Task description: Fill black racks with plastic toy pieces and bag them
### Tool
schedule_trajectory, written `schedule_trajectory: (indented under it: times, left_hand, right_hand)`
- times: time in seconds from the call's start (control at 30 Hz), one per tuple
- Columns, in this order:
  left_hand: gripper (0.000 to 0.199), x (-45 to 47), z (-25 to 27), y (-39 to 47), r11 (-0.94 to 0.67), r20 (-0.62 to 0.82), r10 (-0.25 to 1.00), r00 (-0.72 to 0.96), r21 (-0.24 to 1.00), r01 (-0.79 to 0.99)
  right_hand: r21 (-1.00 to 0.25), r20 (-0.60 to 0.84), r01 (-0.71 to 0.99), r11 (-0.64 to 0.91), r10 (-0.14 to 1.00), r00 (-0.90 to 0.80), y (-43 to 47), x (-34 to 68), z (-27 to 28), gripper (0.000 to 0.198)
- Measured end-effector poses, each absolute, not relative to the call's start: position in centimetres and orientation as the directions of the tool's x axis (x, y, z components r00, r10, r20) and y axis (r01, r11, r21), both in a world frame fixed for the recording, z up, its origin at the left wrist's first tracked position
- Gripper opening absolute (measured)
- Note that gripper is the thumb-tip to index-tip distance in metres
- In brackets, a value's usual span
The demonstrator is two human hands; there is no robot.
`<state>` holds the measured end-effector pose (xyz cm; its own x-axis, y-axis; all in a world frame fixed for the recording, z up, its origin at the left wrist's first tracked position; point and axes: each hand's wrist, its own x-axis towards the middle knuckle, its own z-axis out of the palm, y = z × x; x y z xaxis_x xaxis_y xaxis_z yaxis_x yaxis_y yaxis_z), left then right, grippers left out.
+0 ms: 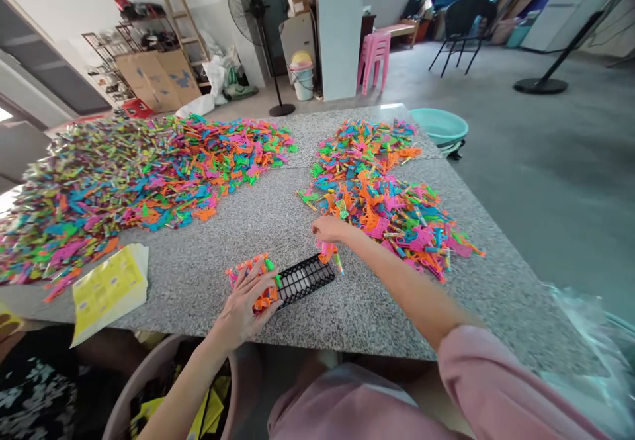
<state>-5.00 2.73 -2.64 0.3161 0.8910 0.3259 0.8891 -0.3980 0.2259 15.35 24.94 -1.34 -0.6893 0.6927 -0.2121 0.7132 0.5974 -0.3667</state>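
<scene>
A narrow black lattice basket (pixel 306 280) lies on the speckled stone table in front of me. My left hand (pixel 248 298) spans its left end, fingers along the far side and thumb on the near side. Beneath that palm sit orange, pink and green plastic toy pieces (pixel 262 302), partly hidden by the fingers. Over the basket's right end, my right hand (pixel 329 229) is closed, with a pink and orange toy piece (pixel 326 251) just below its fingers. A small striped tube (pixel 338 263) rests beside the basket there. The basket's right part shows bare lattice.
A heap of mixed toys (pixel 377 208), some gun-shaped, spreads beyond my right hand. A far larger pile (pixel 149 169) covers the table's left side. Yellow printed cards (pixel 112 284) lie at the near left edge, above a pink bin (pixel 248 380). Another person sits at far left.
</scene>
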Motion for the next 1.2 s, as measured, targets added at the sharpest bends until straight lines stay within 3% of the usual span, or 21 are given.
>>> schedule_trajectory:
  times: [0.1,0.2,0.3,0.4,0.47,0.57,0.63,0.7,0.77,0.83,0.93,1.0,1.2]
  left_hand:
    - [0.023,-5.2,-2.8,2.4,-0.402,0.318,0.893,0.318,0.246,0.882]
    - [0.026,-5.2,-2.8,2.4,-0.397,0.301,0.900,0.316,0.265,0.879]
    - [0.026,-5.1,-2.7,2.6,-0.399,0.299,0.900,0.317,0.272,0.876]
    - [0.023,-5.0,-2.5,2.6,-0.396,0.291,0.903,0.316,0.283,0.873]
    - [0.022,-4.9,-2.5,2.6,-0.387,0.283,0.909,0.307,0.295,0.873]
    - [0.021,-4.7,-2.4,2.6,-0.375,0.281,0.914,0.293,0.308,0.874]
    - [0.019,-4.6,-2.3,2.6,-0.371,0.282,0.915,0.288,0.311,0.875]
    - [0.016,-4.5,-2.1,2.7,-0.370,0.282,0.916,0.287,0.312,0.875]
    - [0.012,-4.4,-2.0,2.8,-0.370,0.285,0.915,0.285,0.314,0.874]
    - [0.011,-4.4,-2.0,2.8,-0.375,0.294,0.912,0.285,0.321,0.870]
    - [0.013,-4.4,-2.1,2.9,-0.384,0.311,0.907,0.285,0.329,0.863]
    - [0.015,-4.3,-2.1,2.8,-0.379,0.317,0.907,0.277,0.329,0.865]
    - [0.048,-3.9,-1.5,2.8,-0.349,0.235,0.929,0.286,0.293,0.890]
  right_hand:
    - [-0.350,-0.139,0.783,0.515,0.798,-0.586,23.2,16.3,-3.2,0.040]
    - [-0.311,-0.268,0.895,0.320,0.874,-0.405,21.8,18.4,-5.1,0.056]
    - [-0.352,-0.359,0.890,0.291,0.836,-0.415,21.3,19.6,-6.5,0.024]
    - [-0.453,-0.276,0.855,0.252,0.872,-0.403,20.1,19.2,-7.2,0.007]
    - [-0.635,-0.225,0.759,0.147,0.904,-0.363,18.1,18.3,-7.6,0.014]
    - [-0.914,-0.281,0.396,-0.087,0.840,-0.464,13.8,16.3,-8.3,0.031]
    - [-0.955,-0.297,0.197,-0.223,0.766,-0.570,11.2,14.9,-8.9,0.030]
    - [-0.955,-0.289,0.128,-0.269,0.737,-0.611,9.5,13.7,-9.4,0.022]
    - [-0.965,-0.264,0.172,-0.199,0.731,-0.629,8.9,12.9,-9.7,0.018]
    - [-0.944,-0.230,0.330,-0.010,0.737,-0.636,9.0,12.5,-9.7,0.014]
    - [-0.758,-0.171,0.570,0.315,0.749,-0.641,9.5,12.4,-9.0,0.011]
    - [-0.633,-0.159,0.634,0.445,0.727,-0.668,9.6,12.3,-8.1,0.017]
    - [-0.473,-0.215,0.656,0.588,0.645,-0.733,9.6,11.1,-6.1,0.028]
